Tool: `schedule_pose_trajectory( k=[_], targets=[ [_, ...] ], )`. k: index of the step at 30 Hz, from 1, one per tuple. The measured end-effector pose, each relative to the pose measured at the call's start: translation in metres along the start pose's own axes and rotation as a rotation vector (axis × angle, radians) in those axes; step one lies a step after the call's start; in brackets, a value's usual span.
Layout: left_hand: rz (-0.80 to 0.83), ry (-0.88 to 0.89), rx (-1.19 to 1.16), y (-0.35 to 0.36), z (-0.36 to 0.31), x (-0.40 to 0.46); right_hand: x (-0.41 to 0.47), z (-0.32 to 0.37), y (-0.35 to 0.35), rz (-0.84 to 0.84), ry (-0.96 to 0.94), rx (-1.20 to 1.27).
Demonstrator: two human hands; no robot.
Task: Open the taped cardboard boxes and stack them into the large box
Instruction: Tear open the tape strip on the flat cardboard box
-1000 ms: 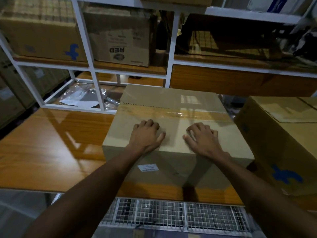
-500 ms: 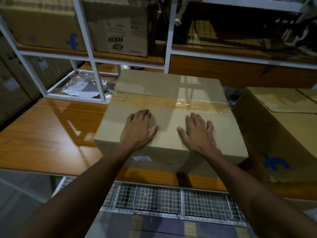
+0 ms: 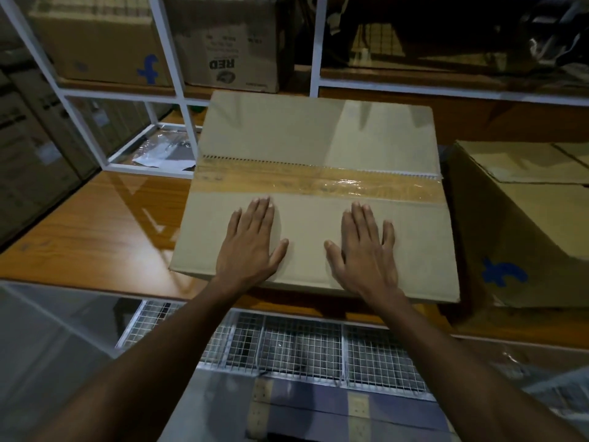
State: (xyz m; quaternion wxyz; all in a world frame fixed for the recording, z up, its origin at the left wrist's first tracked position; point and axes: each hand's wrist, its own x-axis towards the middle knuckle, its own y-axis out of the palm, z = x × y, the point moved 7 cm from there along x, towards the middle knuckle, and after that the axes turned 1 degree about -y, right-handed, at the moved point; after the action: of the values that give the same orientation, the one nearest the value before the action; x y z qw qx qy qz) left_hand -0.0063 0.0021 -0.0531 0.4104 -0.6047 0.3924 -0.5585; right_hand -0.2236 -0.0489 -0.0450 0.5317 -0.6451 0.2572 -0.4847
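A taped cardboard box (image 3: 318,135) stands on the wooden table (image 3: 105,224), straight in front of me. A strip of clear tape (image 3: 318,181) runs across its top from left to right. My left hand (image 3: 251,244) lies flat on the near flap, fingers straight and pointing at the tape. My right hand (image 3: 363,250) rests flat on the same flap, a little to the right. Neither hand holds anything. A larger cardboard box (image 3: 526,224) with a blue mark stands at the right, its top flaps lying loose.
A white metal shelf frame (image 3: 172,74) rises behind the table with cartons (image 3: 229,43) on it. Plastic wrap and paper (image 3: 162,154) lie on the low shelf at back left. A wire mesh rack (image 3: 287,342) sits below the table's front edge.
My fingers were curled on the box top a second ago and now lie straight and flat. The view has moved closer and more over the box.
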Motion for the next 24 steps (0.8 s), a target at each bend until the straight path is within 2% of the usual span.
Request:
schedule_pose_trajectory(
  k=[12,18,24],
  targets=[
    [-0.068,-0.001,0.030,0.011,-0.007,-0.007,0.000,-0.007,0.014,-0.053,-0.051,-0.070],
    [-0.076,0.012,0.052,0.046,-0.002,0.004,0.006,-0.007,0.042,-0.114,-0.059,-0.095],
    [-0.062,0.046,0.038,0.078,0.009,0.027,0.027,-0.009,0.074,-0.092,-0.063,-0.093]
  ],
)
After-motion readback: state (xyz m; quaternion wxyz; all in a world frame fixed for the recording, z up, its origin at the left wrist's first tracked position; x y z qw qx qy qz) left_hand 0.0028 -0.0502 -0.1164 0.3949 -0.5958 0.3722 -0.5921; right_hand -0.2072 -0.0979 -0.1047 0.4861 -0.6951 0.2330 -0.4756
